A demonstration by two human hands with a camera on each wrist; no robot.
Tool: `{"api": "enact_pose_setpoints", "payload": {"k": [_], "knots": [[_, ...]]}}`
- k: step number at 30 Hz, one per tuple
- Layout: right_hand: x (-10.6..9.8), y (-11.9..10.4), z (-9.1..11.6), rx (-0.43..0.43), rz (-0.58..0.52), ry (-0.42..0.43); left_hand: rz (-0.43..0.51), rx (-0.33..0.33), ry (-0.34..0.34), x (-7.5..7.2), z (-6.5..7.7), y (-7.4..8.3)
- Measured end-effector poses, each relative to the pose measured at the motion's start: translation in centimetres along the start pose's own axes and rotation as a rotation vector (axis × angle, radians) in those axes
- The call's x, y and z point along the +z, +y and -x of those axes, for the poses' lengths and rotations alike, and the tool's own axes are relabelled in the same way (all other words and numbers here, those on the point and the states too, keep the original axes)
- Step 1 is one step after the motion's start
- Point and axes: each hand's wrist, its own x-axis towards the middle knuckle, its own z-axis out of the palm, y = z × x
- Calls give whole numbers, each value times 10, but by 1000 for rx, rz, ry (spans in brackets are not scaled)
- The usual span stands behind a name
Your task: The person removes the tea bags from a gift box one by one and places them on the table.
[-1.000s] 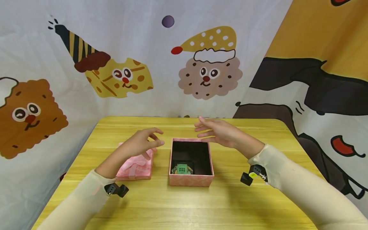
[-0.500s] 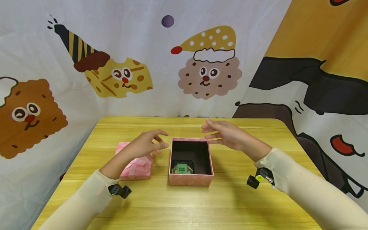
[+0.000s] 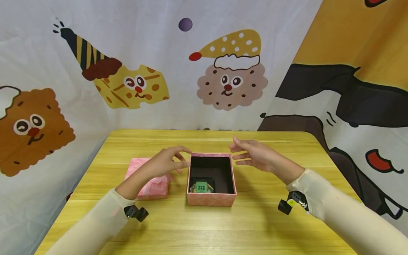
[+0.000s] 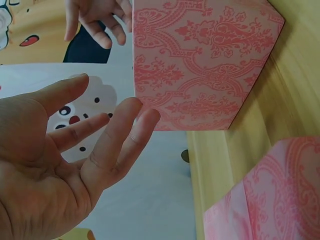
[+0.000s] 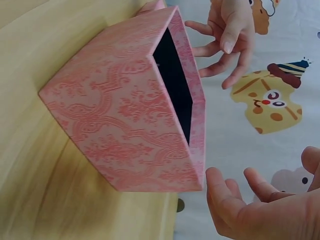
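A pink patterned box (image 3: 211, 199) with a black inside stands uncovered in the middle of the table. In its near left corner lies a small green square piece (image 3: 201, 186) on something dark. My left hand (image 3: 167, 161) hovers by the box's left rim, fingers loosely bent with nothing between them. On the other side, my right hand (image 3: 256, 156) is held up near the far right corner, fingers spread and holding nothing. Left of the box lies its pink lid (image 3: 154, 187) with a ribbon, partly covered by my left hand and forearm. The right wrist view shows the box's patterned side (image 5: 110, 120).
The wooden table (image 3: 210, 230) reaches back to a cartoon-print cloth (image 3: 153, 35) hanging behind it. Each sleeve carries a small black wrist camera, the left one (image 3: 136, 212) and the right one (image 3: 291, 202).
My left hand has moved right, from over the lid to the box's left rim. My right hand has drawn right and slightly down, away from the box. Box and lid stay put.
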Motion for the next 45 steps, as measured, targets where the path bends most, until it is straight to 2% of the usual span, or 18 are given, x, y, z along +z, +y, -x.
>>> {"api": "enact_pose_setpoints", "payload": {"k": [14, 25, 31, 39, 45], "knots": [[5, 20, -3, 28, -2, -15, -8, 29, -21, 13, -6, -6], [8, 35, -5, 40, -7, -16, 36, -24, -41, 22, -8, -10], [9, 44, -5, -4, 13, -7, 45, -29, -31, 26, -9, -14], [14, 58, -12, -107, 115, 42, 36, 0, 9, 34, -13, -25], [17, 60, -14, -135, 180, 83, 105, 6, 35, 38, -12, -30]]}}
